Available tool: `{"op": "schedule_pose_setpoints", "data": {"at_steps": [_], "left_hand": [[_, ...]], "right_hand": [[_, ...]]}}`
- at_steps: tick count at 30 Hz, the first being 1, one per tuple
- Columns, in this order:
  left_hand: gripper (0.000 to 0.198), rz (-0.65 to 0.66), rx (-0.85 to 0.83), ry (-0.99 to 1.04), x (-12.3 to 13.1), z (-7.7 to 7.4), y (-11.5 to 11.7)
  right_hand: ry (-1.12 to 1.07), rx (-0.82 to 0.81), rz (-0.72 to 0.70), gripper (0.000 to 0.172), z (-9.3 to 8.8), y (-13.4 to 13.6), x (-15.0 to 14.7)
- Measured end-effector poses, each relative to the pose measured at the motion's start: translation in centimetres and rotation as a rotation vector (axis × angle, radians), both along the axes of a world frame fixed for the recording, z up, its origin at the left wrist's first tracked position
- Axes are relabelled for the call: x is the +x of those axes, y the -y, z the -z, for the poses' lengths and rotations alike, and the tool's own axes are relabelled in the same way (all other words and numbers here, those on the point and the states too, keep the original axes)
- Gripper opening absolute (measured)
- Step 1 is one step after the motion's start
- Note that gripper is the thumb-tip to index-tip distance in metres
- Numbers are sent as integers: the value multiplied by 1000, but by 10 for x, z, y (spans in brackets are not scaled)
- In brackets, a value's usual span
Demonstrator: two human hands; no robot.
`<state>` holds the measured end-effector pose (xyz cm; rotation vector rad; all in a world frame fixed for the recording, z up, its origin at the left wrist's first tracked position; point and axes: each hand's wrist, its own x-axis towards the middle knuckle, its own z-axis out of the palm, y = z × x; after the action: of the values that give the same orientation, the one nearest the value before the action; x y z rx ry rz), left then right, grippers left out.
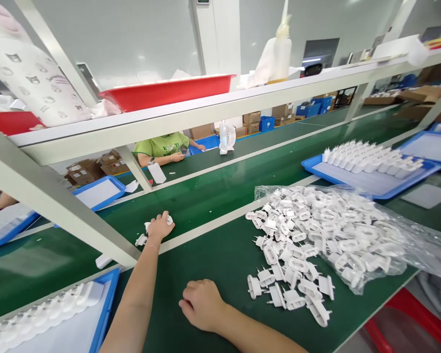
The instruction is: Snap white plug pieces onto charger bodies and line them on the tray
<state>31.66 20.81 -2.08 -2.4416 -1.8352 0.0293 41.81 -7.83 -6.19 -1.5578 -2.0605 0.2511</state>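
Note:
My left hand point(160, 227) reaches out over the belt near the white edge strip. Its fingers are closed around a small white plug housing point(169, 220); more white plug housings point(141, 239) show beside the hand, lying on or just above the belt. On the green worktop rests my right hand point(203, 305), curled into a loose fist with nothing showing in it. To its right spreads a large heap of white plug housings point(297, 264) with metal pins, partly inside a clear plastic bag point(407, 250).
A blue tray point(380, 193) carries rows of white plugs; another blue tray point(108, 309) is at lower left. A shelf post point(69, 196) slants beside my left arm. Overhead, the shelf holds a red tray point(169, 93) and a bottle point(281, 56). A co-worker point(161, 149) sits across the belt.

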Motion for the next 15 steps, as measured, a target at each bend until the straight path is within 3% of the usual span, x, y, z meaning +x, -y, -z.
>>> {"op": "schedule_pose_setpoints", "data": {"at_steps": [10,13,15], "left_hand": [[35,144,216,-20,14,-5,36],[32,222,296,88,38,-14,50],[30,320,310,199,69,-25,67]], "right_hand": [[37,31,-23,21,-3,0,1],[32,41,-26,20,0,-3,-1],[34,44,-22,20,2,-5,-3]]}}
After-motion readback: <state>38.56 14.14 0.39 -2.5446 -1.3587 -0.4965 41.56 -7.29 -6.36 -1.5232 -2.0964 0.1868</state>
